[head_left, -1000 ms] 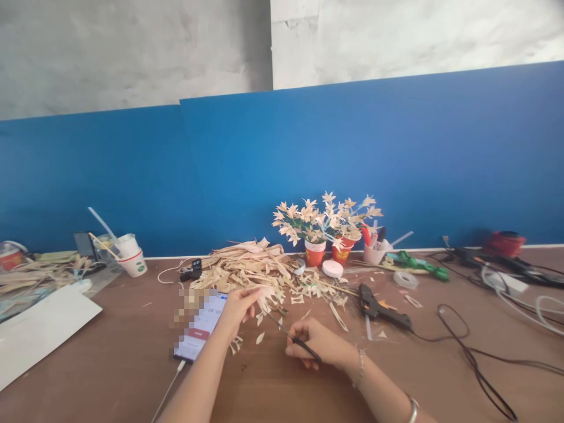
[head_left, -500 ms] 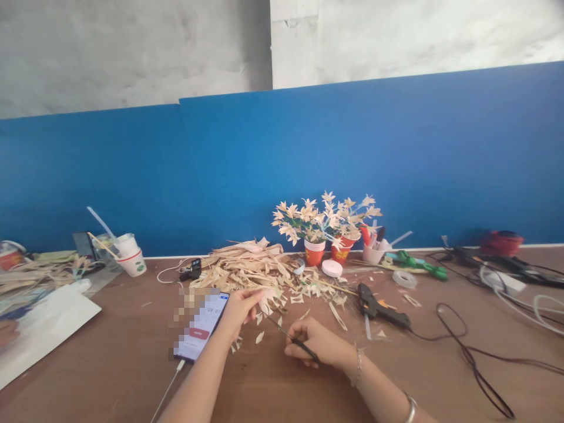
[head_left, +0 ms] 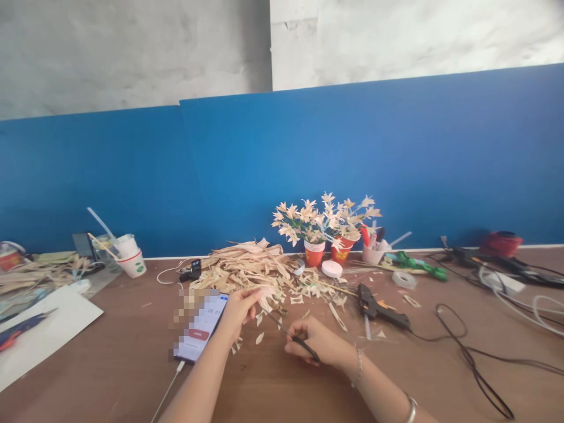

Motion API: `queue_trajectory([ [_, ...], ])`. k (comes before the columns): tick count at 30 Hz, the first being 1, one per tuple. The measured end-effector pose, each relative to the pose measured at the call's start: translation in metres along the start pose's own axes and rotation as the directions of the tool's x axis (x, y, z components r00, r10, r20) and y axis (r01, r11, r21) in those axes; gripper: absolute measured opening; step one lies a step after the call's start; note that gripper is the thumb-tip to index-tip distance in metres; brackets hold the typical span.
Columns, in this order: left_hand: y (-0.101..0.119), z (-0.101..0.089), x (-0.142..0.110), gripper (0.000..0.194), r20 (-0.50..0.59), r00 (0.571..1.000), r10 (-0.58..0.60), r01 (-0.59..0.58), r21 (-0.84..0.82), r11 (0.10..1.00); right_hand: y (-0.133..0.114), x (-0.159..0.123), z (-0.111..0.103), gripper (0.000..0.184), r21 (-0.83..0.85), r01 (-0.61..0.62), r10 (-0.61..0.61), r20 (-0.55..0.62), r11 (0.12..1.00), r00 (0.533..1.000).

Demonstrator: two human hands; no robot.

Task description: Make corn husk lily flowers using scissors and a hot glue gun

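Note:
A small pale piece of dried husk (head_left: 265, 298) is pinched between the thumb and fingers of my left hand (head_left: 241, 308). My right hand (head_left: 314, 341) is closed around dark-handled scissors (head_left: 304, 346), whose slim blades point up and left to the lower edge of that piece. Whether the blades touch it I cannot make out. Beyond my left hand lies a heap of dried husk strips (head_left: 247, 261), with cut scraps (head_left: 259, 338) scattered on the table around both hands. A phone (head_left: 200, 329) with a lit screen lies left of my left wrist.
Husk flowers (head_left: 308, 220) stand in red paper cups (head_left: 314, 255) at the back. A black glue gun (head_left: 381, 308) with a trailing cable (head_left: 467, 346) lies to the right. White cups with sticks (head_left: 132, 264) and a white board (head_left: 48, 335) are at the left, before a blue partition (head_left: 264, 158).
My hands stay almost in place, with only a slight shift at the husk piece and blades. At the far left, a hand has left the white board and a blue-and-red tool now shows there.

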State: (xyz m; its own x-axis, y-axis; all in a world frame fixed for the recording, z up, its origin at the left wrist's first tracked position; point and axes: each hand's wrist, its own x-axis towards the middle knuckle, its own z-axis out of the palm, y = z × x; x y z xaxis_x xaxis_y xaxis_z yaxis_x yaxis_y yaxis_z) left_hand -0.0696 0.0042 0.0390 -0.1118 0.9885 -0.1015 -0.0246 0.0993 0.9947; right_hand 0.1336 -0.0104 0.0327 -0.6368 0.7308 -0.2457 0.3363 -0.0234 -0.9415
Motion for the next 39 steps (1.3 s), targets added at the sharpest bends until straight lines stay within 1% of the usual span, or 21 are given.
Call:
queue_trajectory([
  [4,-0.001,0.001,0.000,0.031,-0.032,0.999,0.008,-0.008,-0.008,1.000,-0.001,0.000,0.001,0.028,0.010,-0.007,0.007,-0.014,1.000,1.000],
  [9,0.002,0.004,-0.002,0.036,-0.063,0.998,0.015,-0.017,-0.024,1.000,0.001,0.002,0.001,0.030,0.050,-0.035,0.037,-0.029,0.998,0.999],
  [16,0.000,0.005,-0.003,0.035,-0.071,0.997,0.014,-0.016,-0.031,0.999,-0.002,0.000,0.002,0.030,0.058,-0.037,0.040,-0.052,0.998,0.998],
  [23,-0.003,0.007,-0.004,0.033,-0.079,0.997,0.010,-0.013,-0.029,1.000,-0.002,0.001,0.003,0.032,0.099,-0.014,0.018,-0.049,0.995,0.999],
  [28,-0.001,0.012,-0.005,0.032,-0.101,0.995,0.001,-0.013,-0.119,0.993,0.004,0.004,0.003,0.030,0.111,-0.007,0.014,-0.060,0.994,0.998],
  [33,0.000,0.016,-0.006,0.030,-0.142,0.990,0.013,-0.043,-0.208,0.977,0.004,0.005,0.003,0.030,0.109,0.005,0.004,-0.088,0.994,0.996],
  [39,0.000,0.019,-0.008,0.028,-0.145,0.989,-0.004,-0.031,-0.239,0.970,0.000,0.005,0.005,0.028,0.107,0.000,0.013,-0.115,0.994,0.993],
])
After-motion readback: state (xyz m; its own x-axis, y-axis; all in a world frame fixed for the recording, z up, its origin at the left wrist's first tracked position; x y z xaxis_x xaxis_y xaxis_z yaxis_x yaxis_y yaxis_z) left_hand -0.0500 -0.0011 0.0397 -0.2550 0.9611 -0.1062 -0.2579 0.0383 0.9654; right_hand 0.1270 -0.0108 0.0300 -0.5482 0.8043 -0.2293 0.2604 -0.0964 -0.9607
